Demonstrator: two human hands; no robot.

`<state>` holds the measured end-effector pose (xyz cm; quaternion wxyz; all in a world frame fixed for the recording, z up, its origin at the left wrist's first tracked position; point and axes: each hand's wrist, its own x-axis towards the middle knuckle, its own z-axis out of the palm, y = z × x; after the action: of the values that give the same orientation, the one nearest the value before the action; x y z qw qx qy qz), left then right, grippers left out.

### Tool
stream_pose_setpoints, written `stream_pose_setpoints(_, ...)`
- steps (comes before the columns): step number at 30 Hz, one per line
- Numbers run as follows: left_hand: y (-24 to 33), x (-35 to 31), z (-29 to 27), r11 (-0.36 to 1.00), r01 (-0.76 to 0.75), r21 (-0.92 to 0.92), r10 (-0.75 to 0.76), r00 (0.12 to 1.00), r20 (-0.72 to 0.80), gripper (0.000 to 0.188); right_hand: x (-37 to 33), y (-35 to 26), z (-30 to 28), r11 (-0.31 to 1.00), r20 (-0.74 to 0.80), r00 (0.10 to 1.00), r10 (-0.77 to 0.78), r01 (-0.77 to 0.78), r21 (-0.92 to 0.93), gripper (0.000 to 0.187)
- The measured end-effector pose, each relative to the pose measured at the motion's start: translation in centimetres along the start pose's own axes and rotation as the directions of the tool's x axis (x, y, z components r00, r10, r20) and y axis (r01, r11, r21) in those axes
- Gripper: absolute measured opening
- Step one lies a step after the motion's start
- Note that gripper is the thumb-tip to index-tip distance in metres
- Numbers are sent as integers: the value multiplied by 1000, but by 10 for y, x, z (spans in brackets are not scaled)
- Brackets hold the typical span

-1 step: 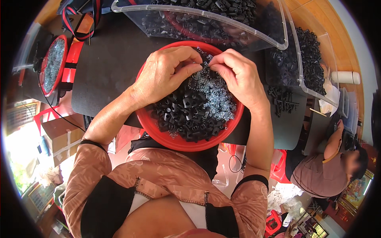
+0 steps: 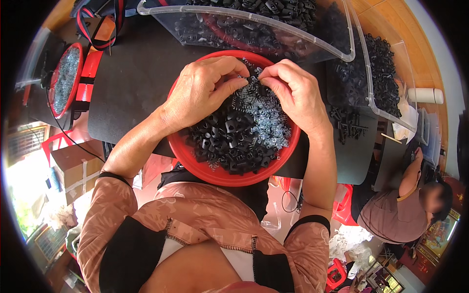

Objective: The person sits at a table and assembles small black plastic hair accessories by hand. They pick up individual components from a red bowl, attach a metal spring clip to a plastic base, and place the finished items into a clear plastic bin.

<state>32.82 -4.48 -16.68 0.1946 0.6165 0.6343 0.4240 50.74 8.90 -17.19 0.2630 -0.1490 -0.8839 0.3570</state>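
A round red basin (image 2: pixel 177 149) holds small black plastic pieces (image 2: pixel 227 139) on its near left side and loose metal coil springs (image 2: pixel 271 124) on its right. Above its far part my left hand (image 2: pixel 207 90) is closed, thumb and index finger pinched together. Facing it, my right hand (image 2: pixel 295 93) is also closed in a pinch, its fingertips a small gap from the left ones. Something small and dark shows between the two sets of fingertips. What either hand pinches is too small and too covered to name.
Clear plastic bins (image 2: pixel 264 19) full of black pieces stand beyond the basin and another bin (image 2: pixel 376 73) at the right. Black parts (image 2: pixel 347 122) lie near it on the dark table (image 2: pixel 129 93). A red tray of springs (image 2: pixel 66 80) is at far left. A person (image 2: pixel 398 215) sits at right.
My right hand's fingertips have shifted very slightly. Both hands stay over the basin, and nothing else visibly differs.
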Motion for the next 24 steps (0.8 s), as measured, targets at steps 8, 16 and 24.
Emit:
stream_pose_setpoints(8, 1, 0, -11, 988, -35, 147, 17, 993, 121, 18, -5, -5, -5, 985, 161, 986, -43, 69, -160, 22)
stream_pose_setpoints(16, -2, -2, -16, 941, -154, 302, 99, 977, 190, 18, -4, -2, -6, 985, 188, 982, -24, 55, -164, 11)
stream_pose_setpoints(24, -4, 0, -14, 954, -165, 250, 141, 984, 111, 14, -4, -6, 4, 966, 119, 990, -80, 106, -234, 20)
